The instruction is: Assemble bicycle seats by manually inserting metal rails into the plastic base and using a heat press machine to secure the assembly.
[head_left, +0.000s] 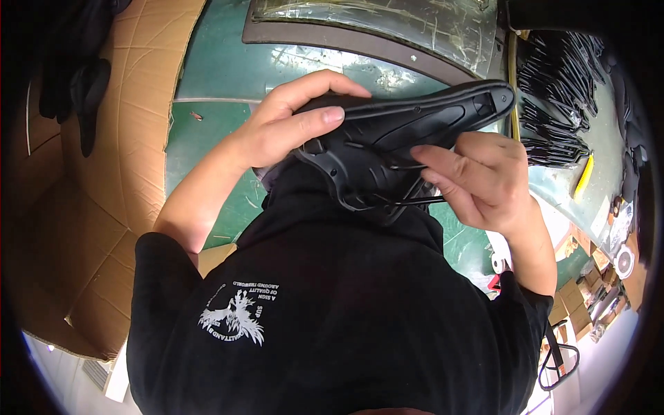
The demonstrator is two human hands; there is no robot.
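A black bicycle saddle (415, 128) is tilted in front of my chest, its underside toward me and its narrow nose pointing to the upper right. My left hand (287, 124) grips the saddle's wide rear end, thumb on the underside and fingers over the far edge. My right hand (481, 176) is closed on a thin black metal saddle rail (415, 201), whose bent rods lie against the underside. My fingers hide part of the rail, so I cannot tell whether its ends sit in the saddle's sockets.
A large open cardboard box (142, 104) stands at the left, with black saddles (88, 100) by it. Many black metal rails (557, 104) are heaped at the right beside a yellow-handled tool (584, 176). A taped clear sheet (387, 28) lies across the far green table (221, 72).
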